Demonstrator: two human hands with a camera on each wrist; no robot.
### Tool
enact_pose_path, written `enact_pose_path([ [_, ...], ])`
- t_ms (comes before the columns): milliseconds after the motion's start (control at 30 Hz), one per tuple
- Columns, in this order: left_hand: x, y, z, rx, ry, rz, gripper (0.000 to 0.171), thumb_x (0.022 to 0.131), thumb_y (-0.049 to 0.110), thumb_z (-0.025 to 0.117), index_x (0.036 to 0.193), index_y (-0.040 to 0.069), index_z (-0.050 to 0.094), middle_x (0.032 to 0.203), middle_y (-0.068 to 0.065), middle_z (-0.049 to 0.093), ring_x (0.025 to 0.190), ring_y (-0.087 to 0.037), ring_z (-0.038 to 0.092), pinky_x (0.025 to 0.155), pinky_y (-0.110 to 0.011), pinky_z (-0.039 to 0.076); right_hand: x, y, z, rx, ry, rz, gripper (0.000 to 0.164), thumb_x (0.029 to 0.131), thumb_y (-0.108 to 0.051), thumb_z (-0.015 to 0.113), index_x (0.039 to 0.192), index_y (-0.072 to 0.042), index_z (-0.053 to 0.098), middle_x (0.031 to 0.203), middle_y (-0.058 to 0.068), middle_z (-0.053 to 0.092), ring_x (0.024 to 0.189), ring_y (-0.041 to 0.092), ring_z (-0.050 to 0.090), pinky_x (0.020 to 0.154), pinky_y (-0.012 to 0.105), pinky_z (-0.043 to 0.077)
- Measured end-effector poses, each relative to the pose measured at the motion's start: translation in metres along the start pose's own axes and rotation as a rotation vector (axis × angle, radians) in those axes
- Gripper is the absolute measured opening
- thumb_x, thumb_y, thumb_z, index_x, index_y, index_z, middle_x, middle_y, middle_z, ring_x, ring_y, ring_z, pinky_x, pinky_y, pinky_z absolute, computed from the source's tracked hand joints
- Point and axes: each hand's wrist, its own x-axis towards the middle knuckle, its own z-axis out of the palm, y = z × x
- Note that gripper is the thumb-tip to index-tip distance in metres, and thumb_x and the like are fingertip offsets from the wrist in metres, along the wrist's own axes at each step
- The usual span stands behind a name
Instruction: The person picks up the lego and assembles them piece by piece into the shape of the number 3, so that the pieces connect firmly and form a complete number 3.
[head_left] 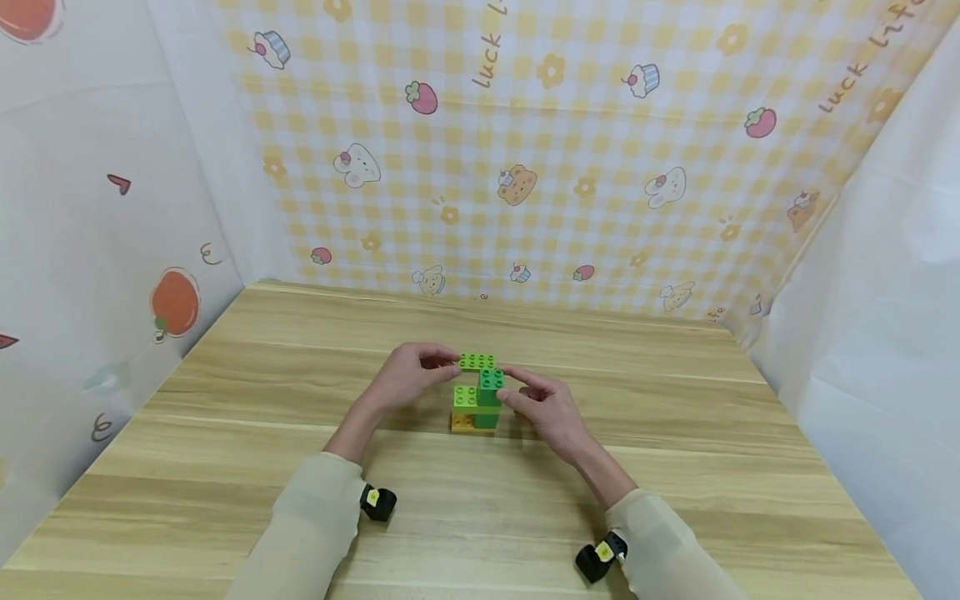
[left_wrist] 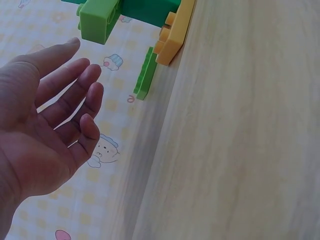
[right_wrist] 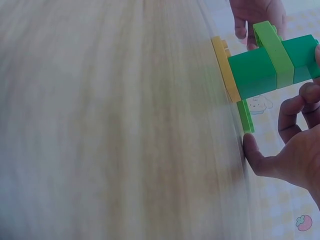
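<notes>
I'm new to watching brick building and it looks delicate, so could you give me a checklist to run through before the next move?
1. Orange base flat on the table: ok.
2. Lower dark green block seated on the base: ok, no gap shows.
3. Upper dark green block flush against the light green crosspiece: ok, it seems.
4. Right hand gripping the upper block firmly: cannot tell; its fingertips are at the block.
5. Left hand free: ok, it holds nothing.
6. Flat light green brick joined to the stack: not ok, it lies apart behind it.
</notes>
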Motion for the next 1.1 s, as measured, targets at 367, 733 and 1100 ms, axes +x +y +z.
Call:
enact_pose_path([
  [367, 0.006, -0.006, 0.000, 0.018, -0.013, 0.030, 0.036, 0.099, 0.023, 0.074, 0.131, 0.004, 0.072, 0.111, -0.006, 0.076, 0.104, -0.021, 0.065, 0.086, -0.034, 0.052, 0.000, 0.001, 0.000, 0.000, 0.002, 0.016, 0.047, 0.100, -0.025, 0.074, 0.145, -0.015, 0.066, 0.068, -0.004, 0.047, 0.060, 0.010, 0.039, 0.055, 0.023, 0.033],
  [733, 0.011, -0.009, 0.002, 0.015, -0.010, 0.001, 0.037, 0.097, 0.022, 0.076, 0.130, 0.005, 0.072, 0.114, -0.007, 0.075, 0.105, -0.024, 0.065, 0.091, -0.040, 0.052, 0.000, -0.001, 0.000, -0.021, 0.011, 0.034, 0.047, 0.099, -0.025, 0.075, 0.144, -0.013, 0.066, 0.074, 0.004, 0.058, 0.061, 0.010, 0.040, 0.056, 0.024, 0.033],
  [1100, 0.021, -0.017, 0.005, 0.022, 0.008, -0.039, 0.035, 0.096, 0.020, 0.079, 0.127, 0.006, 0.073, 0.108, -0.008, 0.073, 0.101, -0.023, 0.065, 0.086, -0.035, 0.051, 0.001, 0.000, 0.001, -0.023, 0.013, 0.038, 0.044, 0.099, -0.025, 0.076, 0.142, -0.017, 0.069, 0.083, 0.005, 0.069, 0.060, 0.009, 0.039, 0.055, 0.024, 0.032],
])
